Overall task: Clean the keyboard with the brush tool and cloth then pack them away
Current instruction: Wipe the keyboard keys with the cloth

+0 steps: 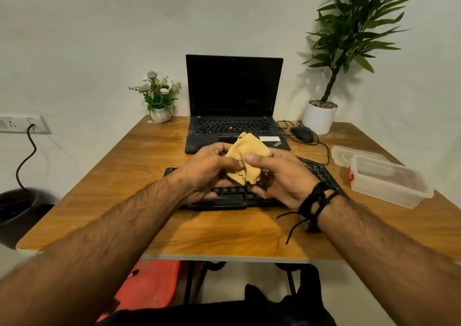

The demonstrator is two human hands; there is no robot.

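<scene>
Yellow cloth (pixel 245 157) pinched between left hand (pixel 212 173) and right hand (pixel 279 176) above keyboard (pixel 232 198); fingers curled, apparently bunching it for wiping or packing.

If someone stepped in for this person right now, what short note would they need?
Left hand and right hand: both pinch the yellow cloth, held up above the black keyboard.
Keyboard lies on the wooden desk, in front of the laptop.
Clear container stands open at the right, its lid behind it.
Brush tool: not visible.
Done: cannot tell how much is cleaned.
Left: finish wiping, pack cloth and brush away.
</scene>
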